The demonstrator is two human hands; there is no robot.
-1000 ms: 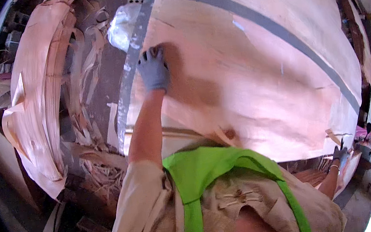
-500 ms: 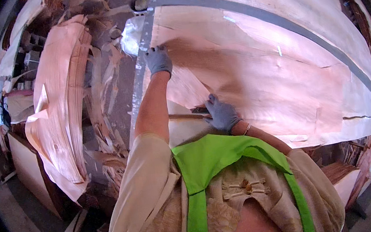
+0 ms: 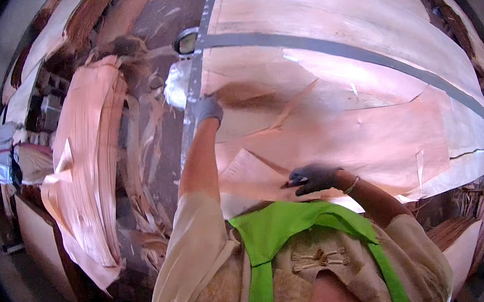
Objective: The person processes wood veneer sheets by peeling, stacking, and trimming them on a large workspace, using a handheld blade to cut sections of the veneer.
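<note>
- Left hand point(image 3: 208, 108), in a grey glove, is at centre-left of the frame with the arm stretched out. Its fingers are closed on the left edge of a thin veneer sheet point(image 3: 337, 139).
- Right hand point(image 3: 312, 178), also gloved, is just below centre. Its fingers are pinched on the near edge of the same veneer sheet.
- The veneer sheet is pale pink-brown and spans the centre and right of the frame. It lies on the wide desk point(image 3: 359, 22); its torn near-left corner is lifted between the two hands. Splits show along its right edge.
- A dark grey strip point(image 3: 326, 50) runs diagonally across the desk from upper centre to the right, partly covered by the sheet.
- A stack of veneer point(image 3: 90, 169) stands at the left of the frame, well apart from the desk, with loose scraps point(image 3: 144, 139) between them.
- A green strap point(image 3: 275, 225) crosses the person's pale shirt at bottom centre.
- Another person point(image 3: 3, 153) is at the far left edge, small and indistinct.
</note>
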